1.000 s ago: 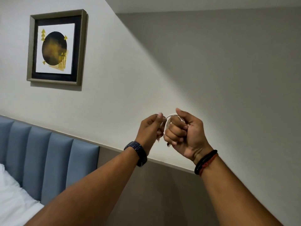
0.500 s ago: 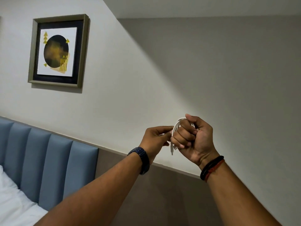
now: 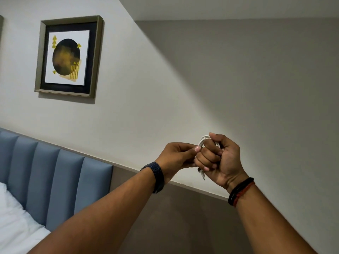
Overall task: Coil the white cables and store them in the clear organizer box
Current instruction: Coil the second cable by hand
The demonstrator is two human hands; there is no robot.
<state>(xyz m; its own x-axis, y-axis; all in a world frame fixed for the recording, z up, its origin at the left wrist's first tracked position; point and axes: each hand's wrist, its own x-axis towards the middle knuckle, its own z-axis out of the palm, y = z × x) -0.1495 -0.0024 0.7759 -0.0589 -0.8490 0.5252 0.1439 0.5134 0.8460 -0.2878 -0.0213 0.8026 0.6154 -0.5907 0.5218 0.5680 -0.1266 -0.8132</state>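
Clutching looped white cable (image 3: pixel 202 140), right hand (image 3: pixel 219 160) fisted, left hand (image 3: pixel 176 156) pinching a strand

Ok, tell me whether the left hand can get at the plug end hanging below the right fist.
Probably yes. The left hand already pinches the white cable right beside the right hand, and the plug end dangles free just below the fist, with nothing between them.

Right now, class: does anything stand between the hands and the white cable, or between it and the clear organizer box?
Nothing separates them: the right hand is fisted around the white cable, the left hand pinching it. The box is out of view, so that path cannot be judged.
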